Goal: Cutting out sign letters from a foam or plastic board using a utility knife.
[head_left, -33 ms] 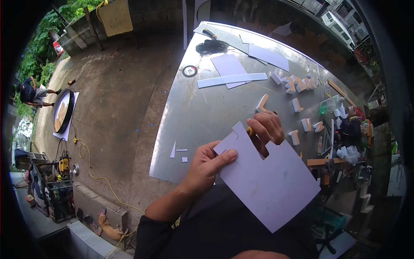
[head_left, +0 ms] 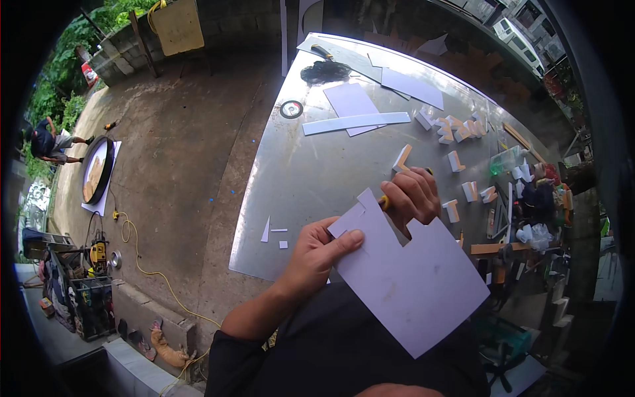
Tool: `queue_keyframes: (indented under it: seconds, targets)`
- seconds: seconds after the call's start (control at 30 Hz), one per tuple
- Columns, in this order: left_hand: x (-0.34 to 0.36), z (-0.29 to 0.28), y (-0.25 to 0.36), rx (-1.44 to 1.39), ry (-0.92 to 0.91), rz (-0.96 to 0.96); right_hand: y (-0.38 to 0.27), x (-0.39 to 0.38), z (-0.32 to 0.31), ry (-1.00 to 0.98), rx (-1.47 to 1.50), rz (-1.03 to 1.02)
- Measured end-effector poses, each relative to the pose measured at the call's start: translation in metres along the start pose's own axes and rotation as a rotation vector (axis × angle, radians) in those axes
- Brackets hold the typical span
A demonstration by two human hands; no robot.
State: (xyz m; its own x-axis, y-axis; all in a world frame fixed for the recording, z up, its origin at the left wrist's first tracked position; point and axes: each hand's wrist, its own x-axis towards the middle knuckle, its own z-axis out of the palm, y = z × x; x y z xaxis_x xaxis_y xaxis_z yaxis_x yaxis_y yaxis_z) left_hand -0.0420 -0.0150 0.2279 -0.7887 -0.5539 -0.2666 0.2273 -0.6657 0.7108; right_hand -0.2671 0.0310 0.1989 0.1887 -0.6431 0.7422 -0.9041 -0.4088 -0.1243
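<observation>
My left hand (head_left: 319,255) grips the left edge of a white flat sheet (head_left: 430,291), thumb on top, tilted above the near edge of the metal table. The sheet has a notch cut into its far edge and a narrow strip projecting at its upper left corner. Just behind that edge, my right hand (head_left: 413,195) is closed around a tool with a yellow-and-black handle (head_left: 383,201). Its working end is hidden, so its kind does not show. White block letters with tan faces, such as an L-shaped one (head_left: 401,159), stand beyond my right hand.
The metal table (head_left: 278,178) carries white sheet offcuts (head_left: 411,87), a round disc (head_left: 291,109), and a dark patch (head_left: 324,71). Tools and plastic clutter its right side. A person (head_left: 47,142) stands far left by a round black-rimmed piece (head_left: 98,172); an orange cat (head_left: 169,349) lies lower left.
My right hand has shifted slightly up and to the right with the tool. The sheet has tilted a little; my left hand keeps its grip.
</observation>
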Motion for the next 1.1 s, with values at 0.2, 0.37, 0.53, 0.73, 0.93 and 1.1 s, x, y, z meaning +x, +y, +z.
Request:
queue_keyframes:
  seconds: [0.2, 0.37, 0.53, 0.73, 0.93, 1.1]
  targets:
    - [0.008, -0.003, -0.008, -0.163, -0.106, 0.051, -0.036, -0.023, 0.021, -0.064, 0.210, 0.324]
    - [0.024, 0.000, -0.023, -0.219, -0.102, 0.000, -0.025, -0.036, 0.021, -0.032, 0.136, 0.307]
    - [0.023, -0.028, -0.012, -0.057, -0.063, -0.067, -0.015, -0.048, 0.029, -0.003, 0.105, 0.279]
    - [0.021, -0.040, 0.031, 0.237, -0.068, 0.067, 0.029, -0.075, 0.006, -0.048, -0.077, 0.449]
    - [0.036, -0.047, 0.030, 0.245, -0.125, 0.210, -0.010, -0.032, -0.050, -0.030, 1.138, 1.048]
    - [0.062, -0.060, 0.002, -0.081, -0.276, 0.409, -0.044, 0.000, -0.052, -0.120, 1.221, 0.889]
